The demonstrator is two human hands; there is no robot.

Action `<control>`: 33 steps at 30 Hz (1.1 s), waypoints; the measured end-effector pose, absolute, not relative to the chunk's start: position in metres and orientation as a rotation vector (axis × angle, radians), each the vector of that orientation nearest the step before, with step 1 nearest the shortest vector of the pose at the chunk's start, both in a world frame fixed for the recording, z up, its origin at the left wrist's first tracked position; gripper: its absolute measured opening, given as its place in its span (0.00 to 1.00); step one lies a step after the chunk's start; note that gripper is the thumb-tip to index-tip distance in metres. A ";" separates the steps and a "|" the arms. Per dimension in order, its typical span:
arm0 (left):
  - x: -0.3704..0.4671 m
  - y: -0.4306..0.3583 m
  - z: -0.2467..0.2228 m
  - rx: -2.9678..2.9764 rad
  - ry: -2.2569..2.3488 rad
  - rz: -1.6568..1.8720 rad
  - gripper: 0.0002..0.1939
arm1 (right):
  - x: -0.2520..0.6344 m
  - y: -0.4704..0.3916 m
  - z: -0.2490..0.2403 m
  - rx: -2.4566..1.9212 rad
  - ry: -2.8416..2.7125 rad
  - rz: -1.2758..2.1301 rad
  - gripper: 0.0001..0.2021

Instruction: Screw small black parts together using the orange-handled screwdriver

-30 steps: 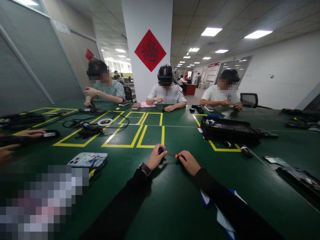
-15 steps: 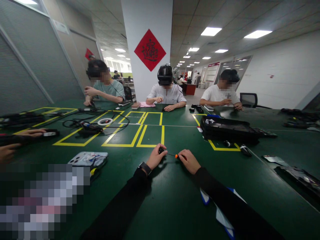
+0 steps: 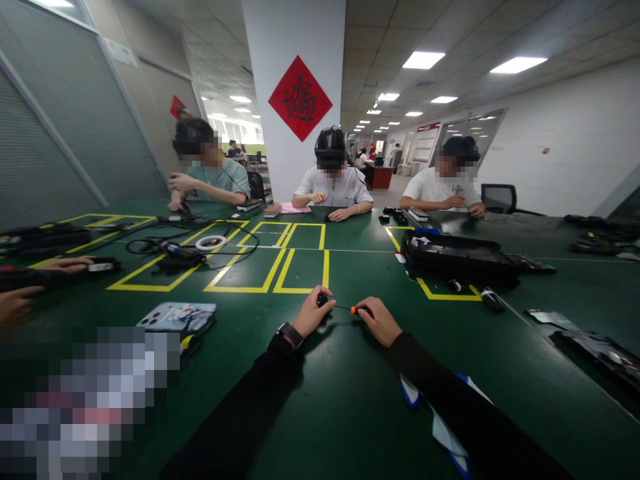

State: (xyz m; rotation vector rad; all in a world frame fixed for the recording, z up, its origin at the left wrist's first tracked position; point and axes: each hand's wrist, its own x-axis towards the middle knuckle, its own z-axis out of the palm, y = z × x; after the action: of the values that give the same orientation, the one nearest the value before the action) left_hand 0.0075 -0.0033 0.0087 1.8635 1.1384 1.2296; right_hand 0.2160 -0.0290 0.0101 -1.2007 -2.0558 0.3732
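My left hand [image 3: 313, 313], with a watch on its wrist, is closed around a small black part [image 3: 323, 300] just above the green table [image 3: 320, 413]. What kind of part it is, I cannot make out. Fingers of my right hand [image 3: 379, 322] wrap the handle of a screwdriver [image 3: 354, 310], whose orange collar shows beside the fingertips. Its thin dark shaft points left to the black part. Whether the tip touches the part is too small to tell.
A long black case [image 3: 460, 257] lies at the right, with a black mouse-like object [image 3: 493, 300] before it. Blue-and-white packaging [image 3: 445, 427] is under my right forearm. At left are a phone-like case [image 3: 177, 316], cables [image 3: 175, 253] and another person's hand [image 3: 67, 265]. Several people sit around the table.
Both hands hold almost the same place, the screwdriver still pointing at the black part. The camera view has shifted very slightly.
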 end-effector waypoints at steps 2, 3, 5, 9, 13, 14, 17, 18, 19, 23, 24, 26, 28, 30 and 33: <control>0.007 -0.003 0.008 1.860 1.142 1.221 0.12 | 0.216 -0.030 0.012 -1.174 -2.091 0.368 0.07; 0.007 -0.003 0.008 1.856 1.144 1.214 0.13 | 0.216 -0.030 0.012 -1.166 -2.093 0.367 0.06; 0.007 -0.003 0.008 1.851 1.150 1.201 0.16 | 0.216 -0.030 0.012 -1.165 -2.069 0.380 0.04; 0.007 -0.004 0.010 1.845 1.155 1.212 0.16 | 0.214 -0.031 0.009 -1.174 -2.036 0.470 0.07; 0.007 -0.004 0.011 1.840 1.146 1.218 0.13 | 0.213 -0.032 0.011 -1.176 -2.047 0.518 0.08; 0.007 -0.004 0.011 1.838 1.145 1.216 0.12 | 0.213 -0.032 0.012 -1.172 -2.052 0.516 0.09; 0.007 -0.003 0.010 1.825 1.138 1.226 0.11 | 0.213 -0.033 0.015 -1.161 -2.078 0.478 0.06; 0.007 -0.002 0.009 1.821 1.132 1.234 0.10 | 0.213 -0.033 0.016 -1.159 -2.091 0.462 0.06; 0.007 -0.002 0.009 1.818 1.124 1.239 0.10 | 0.213 -0.032 0.017 -1.156 -2.104 0.447 0.06; 0.006 -0.003 0.010 1.799 1.100 1.232 0.10 | 0.214 -0.030 0.016 -1.155 -2.132 0.427 0.07; 0.006 -0.003 0.010 1.791 1.101 1.230 0.10 | 0.214 -0.030 0.016 -1.162 -2.127 0.429 0.06; 0.006 -0.004 0.011 1.778 1.110 1.233 0.11 | 0.214 -0.030 0.014 -1.179 -2.101 0.439 0.04; 0.006 -0.004 0.012 1.776 1.123 1.231 0.11 | 0.214 -0.031 0.013 -1.193 -2.065 0.452 0.05; 0.006 -0.005 0.013 1.780 1.130 1.221 0.11 | 0.214 -0.031 0.012 -1.193 -2.041 0.466 0.07; 0.007 -0.006 0.015 1.790 1.118 1.198 0.11 | 0.214 -0.032 0.013 -1.187 -2.036 0.472 0.08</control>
State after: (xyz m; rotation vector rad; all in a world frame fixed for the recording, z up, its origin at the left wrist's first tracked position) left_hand 0.0066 -0.0058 0.0147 1.7902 1.1182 1.1984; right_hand 0.2141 -0.0318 0.0127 -1.1874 -2.0357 0.4720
